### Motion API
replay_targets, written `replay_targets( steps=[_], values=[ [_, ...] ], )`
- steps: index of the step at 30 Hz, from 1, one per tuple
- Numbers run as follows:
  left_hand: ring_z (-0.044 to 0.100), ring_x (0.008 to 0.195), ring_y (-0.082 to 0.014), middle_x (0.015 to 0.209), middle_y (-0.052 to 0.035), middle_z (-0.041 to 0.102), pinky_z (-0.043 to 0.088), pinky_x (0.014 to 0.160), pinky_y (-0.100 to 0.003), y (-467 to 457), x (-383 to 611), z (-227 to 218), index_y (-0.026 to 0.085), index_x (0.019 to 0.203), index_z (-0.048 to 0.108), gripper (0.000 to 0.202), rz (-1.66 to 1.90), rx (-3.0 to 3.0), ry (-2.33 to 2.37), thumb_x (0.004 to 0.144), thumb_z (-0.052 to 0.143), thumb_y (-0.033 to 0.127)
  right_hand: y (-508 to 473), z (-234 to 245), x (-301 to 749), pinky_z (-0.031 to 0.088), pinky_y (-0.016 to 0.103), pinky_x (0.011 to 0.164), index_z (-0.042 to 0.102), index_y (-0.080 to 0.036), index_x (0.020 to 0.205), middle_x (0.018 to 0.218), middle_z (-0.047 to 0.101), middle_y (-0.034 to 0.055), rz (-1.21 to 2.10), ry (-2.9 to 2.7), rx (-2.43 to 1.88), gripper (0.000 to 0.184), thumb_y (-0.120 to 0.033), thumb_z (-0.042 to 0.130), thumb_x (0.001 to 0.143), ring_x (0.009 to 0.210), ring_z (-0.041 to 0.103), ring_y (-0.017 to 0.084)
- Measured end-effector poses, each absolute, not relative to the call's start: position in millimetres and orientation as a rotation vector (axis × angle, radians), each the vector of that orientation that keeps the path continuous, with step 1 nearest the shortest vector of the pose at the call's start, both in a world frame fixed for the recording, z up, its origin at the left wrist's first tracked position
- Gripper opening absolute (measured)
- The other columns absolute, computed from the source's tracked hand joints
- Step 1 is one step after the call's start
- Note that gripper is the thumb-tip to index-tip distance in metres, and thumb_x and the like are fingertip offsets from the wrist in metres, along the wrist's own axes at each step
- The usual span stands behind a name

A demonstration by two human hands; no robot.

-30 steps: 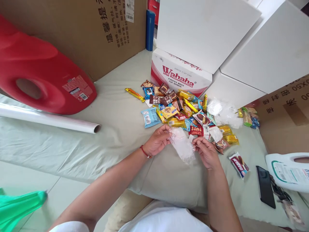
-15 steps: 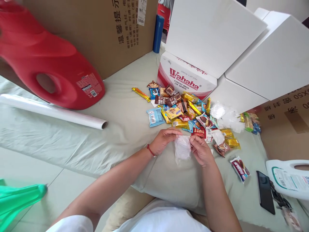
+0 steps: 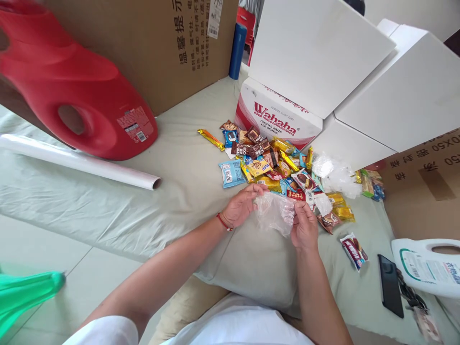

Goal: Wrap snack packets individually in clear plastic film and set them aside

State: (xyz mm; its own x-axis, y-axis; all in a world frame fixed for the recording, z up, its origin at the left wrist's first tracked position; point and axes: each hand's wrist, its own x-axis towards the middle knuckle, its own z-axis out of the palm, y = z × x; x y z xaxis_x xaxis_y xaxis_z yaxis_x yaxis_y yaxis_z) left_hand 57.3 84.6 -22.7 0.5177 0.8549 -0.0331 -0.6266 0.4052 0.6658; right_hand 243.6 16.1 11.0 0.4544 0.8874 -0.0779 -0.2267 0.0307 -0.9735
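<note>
Between my hands a clear plastic bag [image 3: 275, 213] is stretched out sideways, crumpled and see-through. My left hand [image 3: 241, 207] is closed on its left edge near the top. The fingers of my right hand [image 3: 304, 223] pinch its right edge. Just beyond the bag lies a heap of wrapped snacks: brown chocolate packets [image 3: 256, 149], a yellow cookie packet [image 3: 259, 167], a light blue packet [image 3: 232, 173] and a red packet [image 3: 296, 194]. A small crumpled clear bag [image 3: 323, 204] rests to the right of my right hand, by some yellow packets [image 3: 343, 213].
Behind the heap stands a Wahaha carton [image 3: 276, 115] under white boxes [image 3: 319, 52]. More clear bags [image 3: 338, 175] lie at right. A red jug [image 3: 89, 96], a white tube [image 3: 79, 160] and a cardboard box [image 3: 151, 52] are left. A phone [image 3: 390, 286] and white bottle [image 3: 427, 266] sit right.
My hands have moved apart, the right one rightward, the left slightly leftward. The clear plastic bag, bunched narrow before, is now spread wider between them. The view has shifted slightly.
</note>
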Motion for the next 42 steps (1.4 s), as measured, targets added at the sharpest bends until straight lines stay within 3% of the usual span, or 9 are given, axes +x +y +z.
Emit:
replay_targets(
  steps=[3,5,12,16,22,27,35,39,42],
  values=[
    [0.059,0.109,-0.0217,0.128,-0.0053,0.059,0.051,0.085,-0.033,81,63,-23,0.029,0.119,0.064,0.058,0.897,0.6,0.494,0.069,0.089,0.041,12,13,238,0.043,0.023,0.064,0.066,-0.023,0.078,0.068,0.057,-0.0061,0.964,-0.728,-1.208,0.028,-0.045,0.084,0.078,0.062,0.049,0.01],
    [0.061,0.103,-0.019,0.123,-0.0056,0.062,0.051,0.085,-0.032,80,66,-25,0.027,0.121,0.063,0.075,0.822,0.641,0.58,0.055,0.098,0.035,13,13,238,0.046,0.023,0.065,0.067,-0.023,0.078,0.07,0.062,-0.0054,0.988,-0.667,-1.193,0.028,-0.044,0.085,0.076,0.064,0.054,0.011],
    [0.054,0.064,-0.0092,0.073,0.0016,0.063,0.04,0.059,-0.022,86,66,-32,0.017,0.078,0.058,0.055,0.81,0.68,0.716,0.057,0.094,0.054,21,5,259,0.058,0.03,0.078,0.073,-0.021,0.084,0.089,0.078,0.0019,1.075,-0.315,-1.239,0.031,-0.041,0.089,0.068,0.085,0.071,0.018],
    [0.056,0.064,-0.0098,0.074,0.0027,0.062,0.042,0.059,-0.022,86,67,-34,0.019,0.082,0.056,0.057,0.85,0.64,0.764,0.056,0.093,0.054,2,6,262,0.062,0.042,0.085,0.075,-0.024,0.101,0.102,0.08,0.006,1.381,-0.417,-1.168,0.043,-0.061,0.079,0.079,0.098,0.074,0.024],
    [0.058,0.068,-0.0098,0.078,0.0022,0.061,0.043,0.061,-0.021,87,70,-38,0.019,0.084,0.055,0.058,0.859,0.692,0.823,0.055,0.093,0.052,-30,-4,270,0.063,0.043,0.088,0.075,-0.02,0.088,0.088,0.079,0.0058,1.487,-0.436,-1.203,0.035,-0.034,0.096,0.064,0.087,0.077,0.024],
    [0.057,0.074,-0.012,0.091,0.0007,0.06,0.044,0.063,-0.023,81,70,-35,0.021,0.098,0.055,0.056,0.942,0.81,0.936,0.063,0.089,0.048,-37,-13,269,0.064,0.034,0.074,0.075,-0.019,0.081,0.076,0.076,0.0027,1.381,-0.402,-1.209,0.039,-0.039,0.099,0.058,0.074,0.076,0.02],
    [0.057,0.12,-0.0311,0.124,-0.0127,0.064,0.043,0.106,-0.047,14,63,-13,0.023,0.119,0.066,0.048,1.235,1.985,0.89,0.077,0.082,0.042,-49,-3,247,0.055,0.026,0.066,0.078,-0.02,0.08,0.073,0.074,0.001,1.26,-0.539,-1.214,0.036,-0.046,0.095,0.063,0.065,0.066,0.013],
    [0.064,0.097,-0.0247,0.098,-0.0088,0.072,0.047,0.093,-0.04,7,73,-11,0.022,0.098,0.073,0.023,1.024,1.874,0.775,0.093,0.066,0.044,-53,-4,243,0.048,0.024,0.063,0.075,-0.02,0.076,0.069,0.07,-0.0006,1.24,-0.608,-1.221,0.033,-0.045,0.093,0.067,0.062,0.059,0.011],
    [0.061,0.078,-0.0191,0.082,-0.0052,0.069,0.047,0.077,-0.032,11,74,-13,0.021,0.088,0.073,0.03,0.976,1.634,0.8,0.098,0.059,0.046,-54,-5,248,0.046,0.023,0.062,0.071,-0.02,0.073,0.069,0.067,-0.0017,1.22,-0.599,-1.231,0.035,-0.048,0.092,0.068,0.062,0.055,0.01]
  ],
)
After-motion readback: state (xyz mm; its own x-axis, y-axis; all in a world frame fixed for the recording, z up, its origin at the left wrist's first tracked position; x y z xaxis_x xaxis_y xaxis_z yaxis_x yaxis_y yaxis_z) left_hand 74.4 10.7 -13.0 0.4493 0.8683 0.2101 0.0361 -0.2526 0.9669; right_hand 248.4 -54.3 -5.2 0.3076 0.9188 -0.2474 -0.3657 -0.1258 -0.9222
